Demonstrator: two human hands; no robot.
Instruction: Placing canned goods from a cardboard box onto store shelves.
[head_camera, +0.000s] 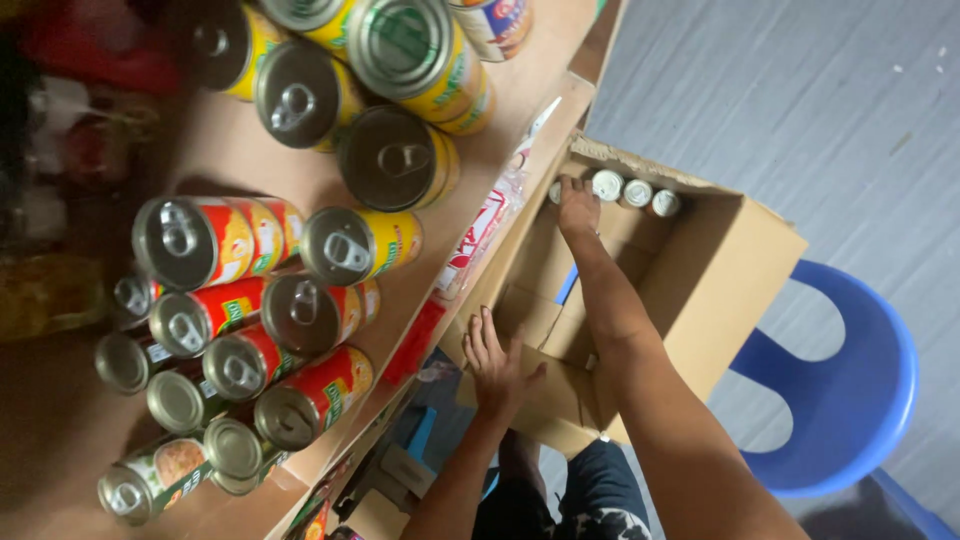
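Note:
An open cardboard box (722, 262) rests on a blue plastic chair (850, 385) beside a shelf. My right hand (578, 208) reaches deep into the box and closes on a white-capped bottle at its far wall. Three more white-capped bottles (634, 192) stand in a row right next to it. My left hand (494, 366) lies flat with fingers spread on the box's near flap, next to the shelf edge.
A wooden shelf (235, 145) on the left carries several pull-tab cans: red-labelled ones (305, 315) in front, yellow-labelled ones (400, 165) behind. A clear plastic packet (490, 225) lies at the shelf edge. Grey floor (800, 90) stretches to the right.

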